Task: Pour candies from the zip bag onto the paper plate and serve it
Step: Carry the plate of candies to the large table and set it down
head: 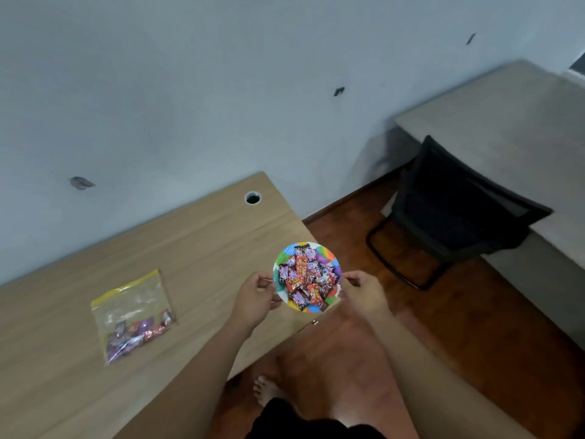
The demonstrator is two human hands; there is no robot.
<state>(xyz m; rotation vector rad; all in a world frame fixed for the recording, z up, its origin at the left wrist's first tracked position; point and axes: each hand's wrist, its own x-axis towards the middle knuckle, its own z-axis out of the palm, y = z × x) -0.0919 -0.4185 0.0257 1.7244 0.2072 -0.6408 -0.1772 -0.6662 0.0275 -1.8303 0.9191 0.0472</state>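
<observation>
A colourful paper plate point(328, 255) heaped with wrapped candies point(305, 278) is held level in the air over the right edge of the wooden table point(196, 248). My left hand point(257, 299) pinches the plate's left rim and my right hand point(364, 291) pinches its right rim. The zip bag point(134, 312), clear with a yellow seal strip, lies flat on the table to the left, apart from both hands. Several candies remain in its lower end.
A round cable hole point(253, 198) sits near the table's far corner. A black chair point(456, 210) stands on the wooden floor to the right, beside a grey desk point(512, 128). A bare foot point(264, 389) shows below the table edge. A pale wall runs behind.
</observation>
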